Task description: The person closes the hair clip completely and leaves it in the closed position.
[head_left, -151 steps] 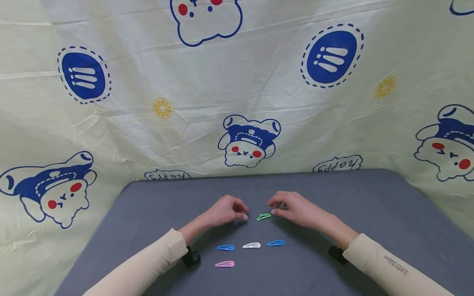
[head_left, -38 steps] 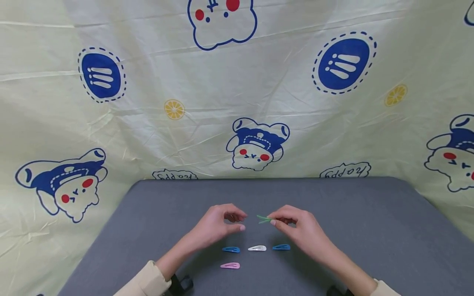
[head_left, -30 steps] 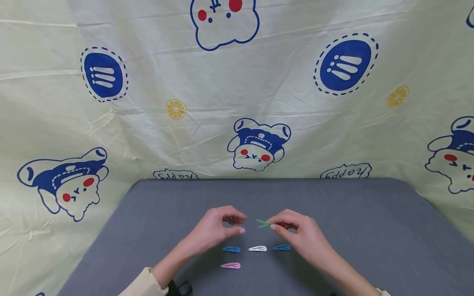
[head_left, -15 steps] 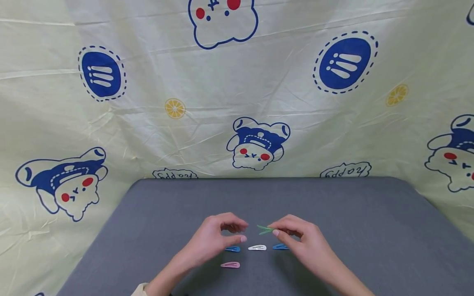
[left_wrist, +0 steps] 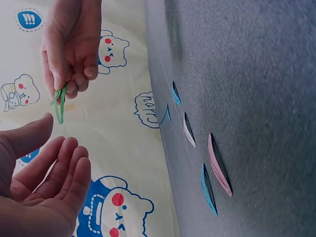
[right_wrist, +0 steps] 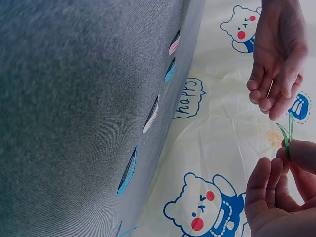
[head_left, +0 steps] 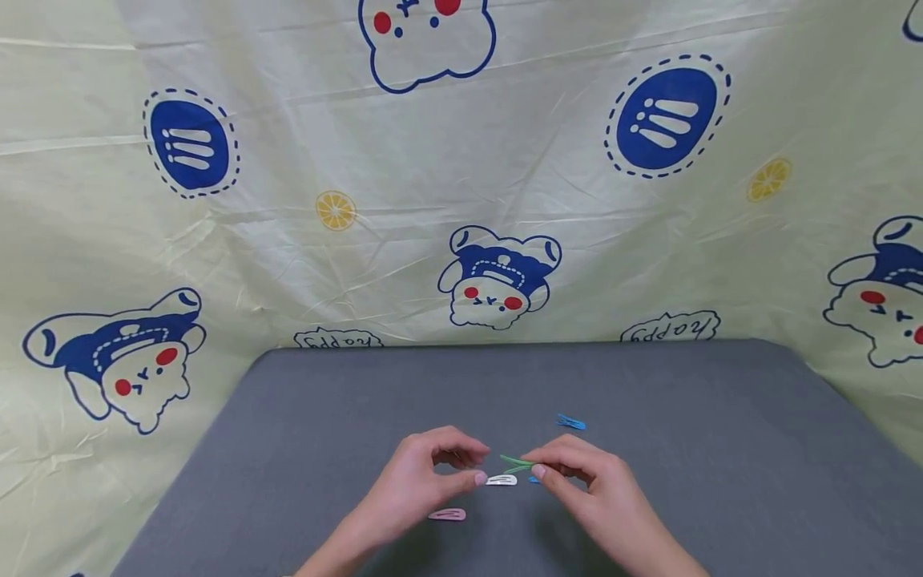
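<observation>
My right hand [head_left: 602,489] pinches a green snap hair clip [head_left: 516,462] between thumb and index finger. The clip's two arms stand spread apart, pointing toward my left hand. My left hand [head_left: 414,481] is raised facing it, thumb and fingers apart and bent, holding nothing. Below lies a white hair clip [head_left: 502,481], with a pink hair clip [head_left: 449,514] nearer me. One blue hair clip [head_left: 534,479] is mostly covered by my right hand. Another blue hair clip [left_wrist: 208,190] shows in the left wrist view but is hidden in the head view.
Farther back, beyond my right hand, a third blue hair clip [head_left: 572,421] lies with its arms spread. All the loose clips rest on a grey cloth-covered table [head_left: 685,417]. A pale printed curtain [head_left: 404,160] hangs behind its far edge.
The green clip, lying on the table at first, is now lifted and spread in my right hand. Both hands have come nearer me, uncovering the blue clip behind and covering parts of the row.
</observation>
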`<state>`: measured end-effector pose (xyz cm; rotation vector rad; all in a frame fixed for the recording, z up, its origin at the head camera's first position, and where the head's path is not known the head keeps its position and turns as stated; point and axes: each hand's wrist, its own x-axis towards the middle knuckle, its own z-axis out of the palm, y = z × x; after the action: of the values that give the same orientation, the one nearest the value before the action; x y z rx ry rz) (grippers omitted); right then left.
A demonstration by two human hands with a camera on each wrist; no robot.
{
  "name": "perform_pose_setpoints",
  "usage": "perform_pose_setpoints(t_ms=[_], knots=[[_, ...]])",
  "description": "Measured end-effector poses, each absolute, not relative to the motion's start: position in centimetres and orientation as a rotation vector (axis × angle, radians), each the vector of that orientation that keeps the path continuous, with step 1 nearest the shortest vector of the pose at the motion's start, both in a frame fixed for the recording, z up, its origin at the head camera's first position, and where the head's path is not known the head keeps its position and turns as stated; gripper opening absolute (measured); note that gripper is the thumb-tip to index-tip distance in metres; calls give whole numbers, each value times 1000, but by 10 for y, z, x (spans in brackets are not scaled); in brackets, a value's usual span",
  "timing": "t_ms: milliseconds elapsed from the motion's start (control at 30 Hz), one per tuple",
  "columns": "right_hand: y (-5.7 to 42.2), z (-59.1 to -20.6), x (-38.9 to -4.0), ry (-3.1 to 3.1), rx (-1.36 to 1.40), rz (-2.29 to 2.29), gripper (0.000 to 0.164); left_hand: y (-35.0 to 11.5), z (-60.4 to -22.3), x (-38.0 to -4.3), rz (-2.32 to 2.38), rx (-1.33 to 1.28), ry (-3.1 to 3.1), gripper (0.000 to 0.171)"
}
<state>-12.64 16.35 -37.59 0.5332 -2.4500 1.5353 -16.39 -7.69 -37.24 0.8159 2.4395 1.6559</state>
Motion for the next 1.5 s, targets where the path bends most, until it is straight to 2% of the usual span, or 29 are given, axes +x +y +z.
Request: perform_pose_setpoints(t_ms=[433, 633, 833, 1067, 1500], knots=[[163, -379, -126, -2518, 458, 1570, 22, -73, -373, -157, 1659, 826, 2514, 23], [162, -381, -123, -2476, 569, 1574, 13, -68, -372, -152, 1637, 857, 2488, 26], [161, -382, -121, -2448, 632, 1543, 14, -64, -380, -152, 1667, 1019, 2566, 20], [158, -383, -120, -2402, 726, 1554, 15, -65, -383, -150, 1696, 1069, 2570, 5], [160, -390, -124, -2380, 751, 1868, 17, -71, -385, -156, 1735, 1079, 2340, 9]])
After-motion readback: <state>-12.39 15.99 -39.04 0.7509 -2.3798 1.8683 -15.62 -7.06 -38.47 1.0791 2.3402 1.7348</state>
